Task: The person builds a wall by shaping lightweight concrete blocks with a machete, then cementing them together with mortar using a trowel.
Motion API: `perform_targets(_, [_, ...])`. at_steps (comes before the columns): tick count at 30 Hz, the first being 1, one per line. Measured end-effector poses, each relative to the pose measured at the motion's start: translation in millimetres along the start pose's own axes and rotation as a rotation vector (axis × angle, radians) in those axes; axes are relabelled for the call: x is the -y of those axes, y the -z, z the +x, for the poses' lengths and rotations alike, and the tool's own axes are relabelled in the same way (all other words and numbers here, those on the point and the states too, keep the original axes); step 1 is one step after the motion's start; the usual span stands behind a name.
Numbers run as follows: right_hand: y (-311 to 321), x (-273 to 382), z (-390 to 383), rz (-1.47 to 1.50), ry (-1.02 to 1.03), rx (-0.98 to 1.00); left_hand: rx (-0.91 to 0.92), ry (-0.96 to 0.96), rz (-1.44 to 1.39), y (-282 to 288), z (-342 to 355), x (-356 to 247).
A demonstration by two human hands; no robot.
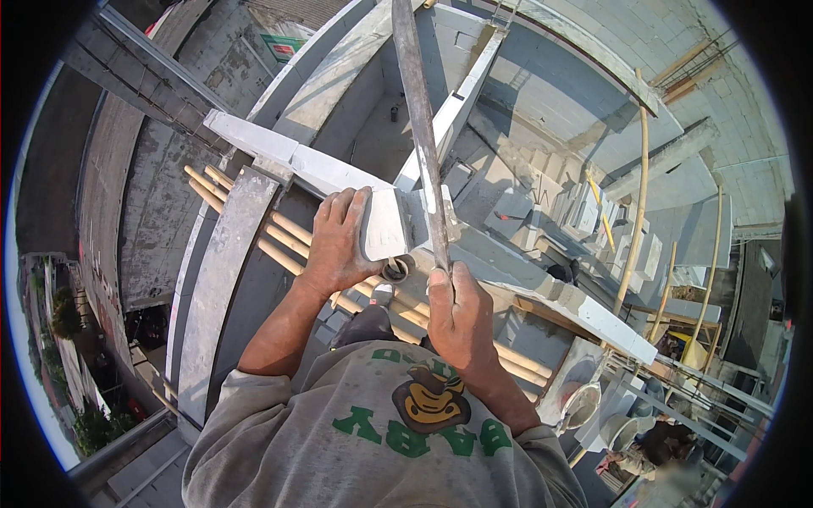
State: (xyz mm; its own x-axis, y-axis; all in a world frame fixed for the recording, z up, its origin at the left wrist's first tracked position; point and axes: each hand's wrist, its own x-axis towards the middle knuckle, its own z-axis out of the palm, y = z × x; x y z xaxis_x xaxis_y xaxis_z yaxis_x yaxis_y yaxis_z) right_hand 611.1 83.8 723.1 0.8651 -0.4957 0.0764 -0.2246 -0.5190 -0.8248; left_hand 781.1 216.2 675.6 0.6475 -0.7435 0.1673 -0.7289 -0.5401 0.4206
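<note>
My left hand is closed over the end of a white lightweight concrete block, its fingers laid along the side. My right hand is wrapped around the near end of a long, flat grey bar smeared with white; its exact kind is unclear. The bar reaches away past the block to the top edge of the view. Both hands are above a thin wall of white blocks, where walls meet. Just below the held block shows a small round grey opening.
Bamboo poles run beneath my arms as staging. A concrete beam lies to the left. Down right are stacked blocks, upright bamboo poles and buckets. Another person is at lower right. Deep drops lie between the walls.
</note>
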Motion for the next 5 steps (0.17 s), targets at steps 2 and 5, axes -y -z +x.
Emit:
perform_targets(2, [7, 12, -3, 0.091, 0.069, -0.115, 0.014, 0.009, -0.002, 1, 2, 0])
perform_targets(5, [-24, -26, -8, -0.034, -0.014, -0.027, 0.035, 0.007, -0.003, 2, 5, -3])
